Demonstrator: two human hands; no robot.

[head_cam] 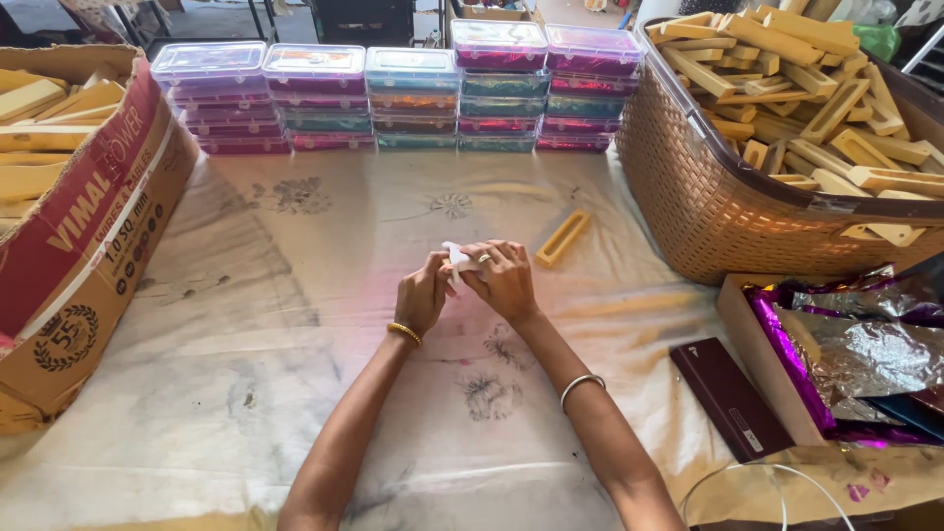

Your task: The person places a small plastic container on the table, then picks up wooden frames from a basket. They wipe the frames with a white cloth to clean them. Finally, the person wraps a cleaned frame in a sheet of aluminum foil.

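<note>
So both my left hand (pixel 423 295) and right hand (pixel 503 278) are pinched shut on this small white piece (pixel 456 258), wooden tray (pixel 562 238) lying just beside

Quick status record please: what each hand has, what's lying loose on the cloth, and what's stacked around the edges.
left hand: pinching small white piece together with right
right hand: fingers on the same white piece
loose on cloth: one yellow wooden strip, right of the hands
far edge: stacks of clear plastic boxes
right: woven basket of wooden strips; tray of shiny foil; dark flat box
left: cardboard box of wooden strips
</note>
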